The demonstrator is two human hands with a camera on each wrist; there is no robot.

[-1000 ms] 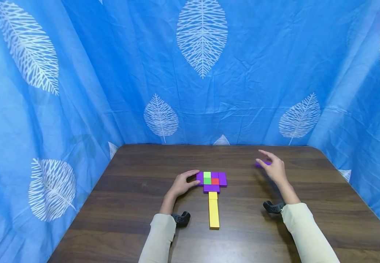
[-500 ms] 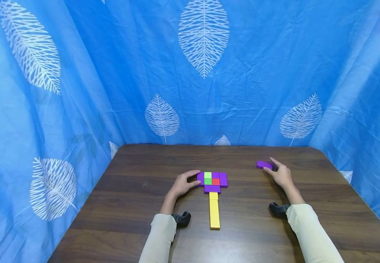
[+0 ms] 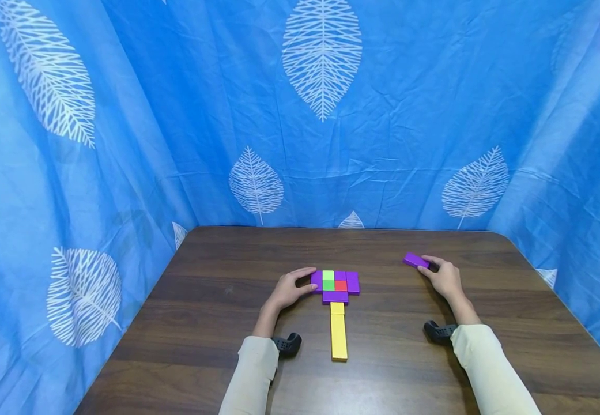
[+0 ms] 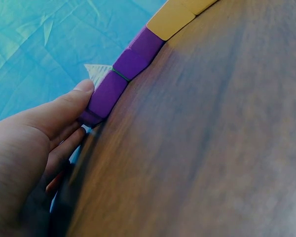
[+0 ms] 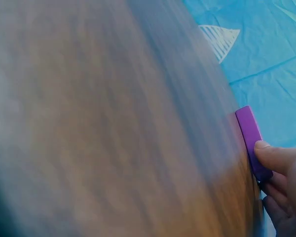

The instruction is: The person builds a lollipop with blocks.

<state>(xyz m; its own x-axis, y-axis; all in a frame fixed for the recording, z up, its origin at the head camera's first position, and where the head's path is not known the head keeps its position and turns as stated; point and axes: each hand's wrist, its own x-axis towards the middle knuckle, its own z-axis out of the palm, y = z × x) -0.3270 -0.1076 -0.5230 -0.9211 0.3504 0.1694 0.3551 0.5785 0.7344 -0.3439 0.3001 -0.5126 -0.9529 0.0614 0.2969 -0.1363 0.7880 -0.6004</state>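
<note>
My left hand [image 3: 285,291] holds the left purple block [image 3: 316,279] of a flat flower-like layout, thumb on its near side and fingers behind. Beside it lie a light green block [image 3: 328,275], a green block [image 3: 328,285] and a red block [image 3: 340,286], with more purple blocks around them. Yellow blocks [image 3: 338,337] run down from the lower purple block [image 3: 335,297] like a stem. Apart from these, at the back right, my right hand [image 3: 446,280] pinches the right end of a single purple block [image 3: 414,260]; in the right wrist view the thumb presses on this purple block [image 5: 249,133].
A dark brown wooden table [image 3: 382,346] carries everything. Blue curtains [image 3: 382,127] with white leaf prints stand behind and at both sides. Black bands [image 3: 286,346] sit at both wrists below pale sleeves.
My right hand first drew back right from the single purple block, uncovering it, then closed its fingers on the right end. The block has turned slightly. The left hand stays put.
</note>
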